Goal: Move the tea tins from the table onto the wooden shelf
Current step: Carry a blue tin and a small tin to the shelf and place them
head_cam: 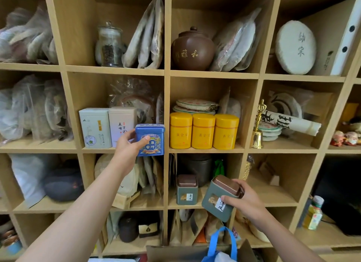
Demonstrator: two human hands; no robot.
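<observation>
1. Both hands loaded: my left hand (pixel 130 144) is clamped on the blue tin (pixel 150 139), thumb across its front face, fingers round the left side and back. My right hand (pixel 244 200) grips the grey-green tin (pixel 219 200) from the right, thumb on the front by the white label; that tin is tilted left.
2. Blue tin hangs in front of the middle-row cubby of the wooden shelf (pixel 166 105), at its right end, just right of the two pale tins (pixel 107 127). Looks not yet seated; its base sits below the shelf board line.
3. To do it well: lift it a touch so the base clears the board edge, push far into the gap between the pale tins and the right divider, keep it square, label facing near.
4. Watch my fingers on the left side; little room beside the pale tin, so release from the front and top.
5. Grey-green tin: straighten upright first, then set just right of the matching tin (pixel 187 189) in the cubby below the yellow tins (pixel 204 131).
6. Risk: nudging the standing tin.
</observation>
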